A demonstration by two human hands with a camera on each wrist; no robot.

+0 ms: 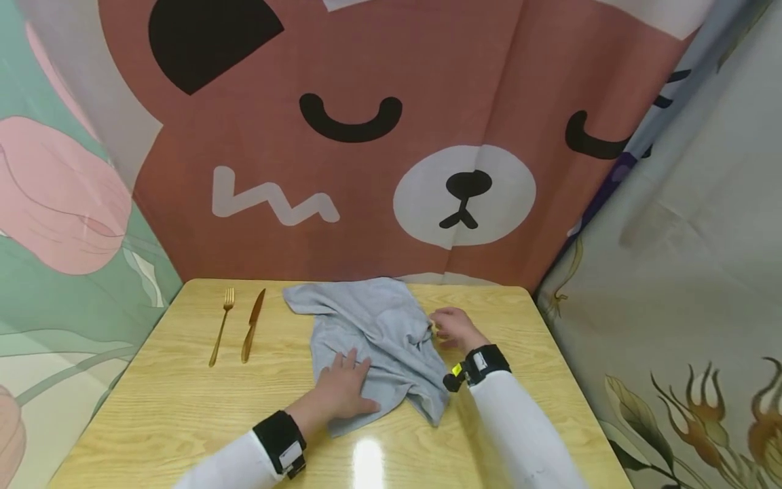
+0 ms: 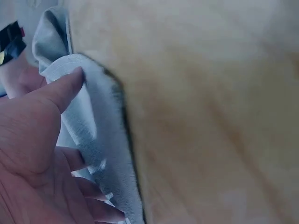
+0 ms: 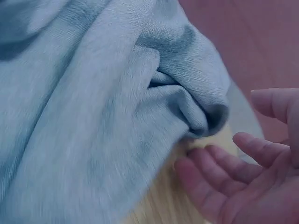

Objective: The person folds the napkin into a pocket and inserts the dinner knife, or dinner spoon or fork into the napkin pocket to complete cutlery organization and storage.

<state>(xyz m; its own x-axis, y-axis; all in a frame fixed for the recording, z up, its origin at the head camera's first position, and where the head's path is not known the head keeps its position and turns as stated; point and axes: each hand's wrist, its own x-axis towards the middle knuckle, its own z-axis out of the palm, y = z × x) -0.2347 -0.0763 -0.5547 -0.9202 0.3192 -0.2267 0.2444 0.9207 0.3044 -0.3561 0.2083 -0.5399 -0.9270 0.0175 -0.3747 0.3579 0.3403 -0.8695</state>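
A crumpled grey-blue cloth (image 1: pixel 373 339) lies on the wooden table, its far edge near the back and folds running across its middle. My left hand (image 1: pixel 342 388) rests on its lower left part with fingers spread. In the left wrist view the thumb and fingers of that hand (image 2: pixel 42 140) lie along the cloth's edge (image 2: pixel 107 135). At the cloth's right side is my right hand (image 1: pixel 457 327), fingers loosely bent. The right wrist view shows this hand (image 3: pixel 252 182) with nothing between thumb and fingers, its fingertips close beside a bunched fold (image 3: pixel 205 107).
On the left of the table (image 1: pixel 153 407) lie a gold fork (image 1: pixel 223 326) and a gold knife (image 1: pixel 252 326), side by side. Behind the table hangs a curtain (image 1: pixel 366 238) with a bear face; patterned fabric flanks both sides.
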